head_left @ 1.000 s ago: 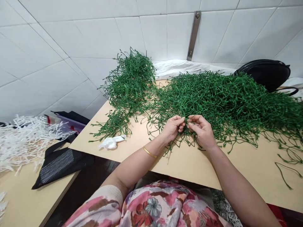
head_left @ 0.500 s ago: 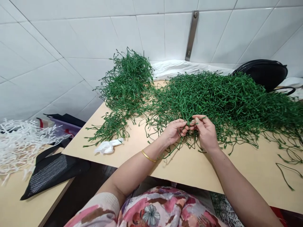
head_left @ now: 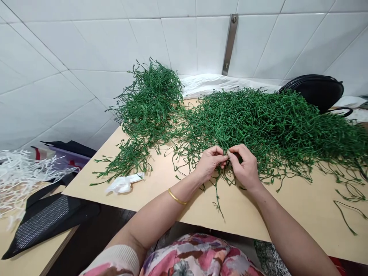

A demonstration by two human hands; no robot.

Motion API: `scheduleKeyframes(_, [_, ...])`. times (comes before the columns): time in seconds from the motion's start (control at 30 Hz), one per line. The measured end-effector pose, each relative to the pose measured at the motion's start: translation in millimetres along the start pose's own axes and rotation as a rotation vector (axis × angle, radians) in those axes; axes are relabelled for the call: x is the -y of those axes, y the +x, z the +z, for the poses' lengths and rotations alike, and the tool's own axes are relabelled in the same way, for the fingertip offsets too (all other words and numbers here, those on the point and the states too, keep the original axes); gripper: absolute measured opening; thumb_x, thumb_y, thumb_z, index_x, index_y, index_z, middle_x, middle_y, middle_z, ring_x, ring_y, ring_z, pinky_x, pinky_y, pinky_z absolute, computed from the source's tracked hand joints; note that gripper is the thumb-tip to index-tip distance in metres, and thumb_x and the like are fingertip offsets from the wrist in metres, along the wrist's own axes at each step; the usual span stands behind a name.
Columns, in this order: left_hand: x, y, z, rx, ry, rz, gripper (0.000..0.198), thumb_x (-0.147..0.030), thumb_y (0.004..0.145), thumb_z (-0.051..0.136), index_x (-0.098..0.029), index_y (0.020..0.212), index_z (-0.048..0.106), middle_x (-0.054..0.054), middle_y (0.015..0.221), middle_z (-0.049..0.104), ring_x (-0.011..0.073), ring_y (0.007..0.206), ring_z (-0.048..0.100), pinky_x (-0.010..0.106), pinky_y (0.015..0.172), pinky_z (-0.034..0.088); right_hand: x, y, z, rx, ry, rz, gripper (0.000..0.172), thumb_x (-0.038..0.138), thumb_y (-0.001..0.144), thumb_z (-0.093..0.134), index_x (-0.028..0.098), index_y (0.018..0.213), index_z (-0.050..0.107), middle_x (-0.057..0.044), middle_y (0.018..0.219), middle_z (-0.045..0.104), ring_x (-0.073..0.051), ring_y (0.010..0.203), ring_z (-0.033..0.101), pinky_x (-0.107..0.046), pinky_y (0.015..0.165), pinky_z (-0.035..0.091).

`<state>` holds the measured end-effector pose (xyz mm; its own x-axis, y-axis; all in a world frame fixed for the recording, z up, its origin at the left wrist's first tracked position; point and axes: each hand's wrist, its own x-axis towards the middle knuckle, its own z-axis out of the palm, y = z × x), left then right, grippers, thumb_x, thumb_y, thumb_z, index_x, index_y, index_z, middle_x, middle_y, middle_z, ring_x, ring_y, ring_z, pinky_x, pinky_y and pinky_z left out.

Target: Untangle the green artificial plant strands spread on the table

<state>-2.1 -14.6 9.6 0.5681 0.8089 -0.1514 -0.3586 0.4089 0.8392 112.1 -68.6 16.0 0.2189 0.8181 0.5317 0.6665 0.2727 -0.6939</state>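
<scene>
White wall tiles (head_left: 86, 46) stand behind the wooden counter (head_left: 258, 214), where the left hand (head_left: 211, 163) and the right hand (head_left: 245, 167) both have their grip closed on one green stem (head_left: 216, 191) at the near edge of the big green pile (head_left: 273, 119).

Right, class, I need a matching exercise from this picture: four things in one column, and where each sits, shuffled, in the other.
1 green stems
2 crumpled white scrap
3 black bag
4 gold bangle

A behind the heap, far right
B on the left wrist
C heaped across the tan table
D left of the left hand, near the table's front edge

Pairs: 1-C, 2-D, 3-A, 4-B
</scene>
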Motion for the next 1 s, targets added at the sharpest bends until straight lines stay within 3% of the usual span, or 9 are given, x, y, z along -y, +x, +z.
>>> scheduleKeyframes(0.13, [-3, 1, 1.1, -0.009, -0.102, -0.055, 0.026, -0.015, 0.059, 0.068, -0.015, 0.062, 0.042, -0.003, 0.05, 0.052, 0.0073, 0.044, 0.049, 0.018, 0.044, 0.036, -1, 0, -1, -0.044, 0.133, 0.161, 0.006, 0.023, 0.079, 0.051, 0.018, 0.075, 0.052, -0.001, 0.073, 0.053, -0.012, 0.065, 0.048, -0.026, 0.063, 0.041])
scheduleKeyframes(0.37, [-10, 5, -4.1, -0.036, -0.264, -0.168, 0.013, -0.016, 0.068, 0.059, -0.014, 0.067, 0.046, 0.003, 0.056, 0.058, 0.0071, 0.046, 0.05, 0.017, 0.044, 0.036, -3, 1, 1, -0.122, 0.52, 0.305, 0.008, 0.024, 0.075, 0.058, 0.018, 0.074, 0.054, -0.001, 0.079, 0.056, -0.012, 0.072, 0.052, -0.026, 0.069, 0.043])
scheduleKeyframes(0.67, [-11, 1, -2.8, 0.047, -0.208, -0.231, 0.011, -0.011, 0.058, 0.056, -0.012, 0.067, 0.049, 0.003, 0.058, 0.055, 0.006, 0.044, 0.046, 0.016, 0.04, 0.026, -6, 3, 2, -0.216, 0.607, 0.388, 0.012, 0.028, 0.074, 0.061, 0.018, 0.075, 0.055, 0.003, 0.064, 0.058, -0.009, 0.058, 0.055, -0.023, 0.058, 0.046])
scheduleKeyframes(1.0, [-10, 0, -1.5, 0.061, -0.073, -0.249, 0.023, -0.015, 0.058, 0.067, -0.013, 0.06, 0.044, 0.0, 0.053, 0.051, 0.0029, 0.039, 0.039, 0.016, 0.039, 0.02, -9, 2, 5, -0.168, 0.629, 0.414, 0.015, 0.03, 0.077, 0.059, 0.019, 0.075, 0.051, 0.006, 0.052, 0.053, -0.006, 0.045, 0.047, -0.018, 0.046, 0.039])
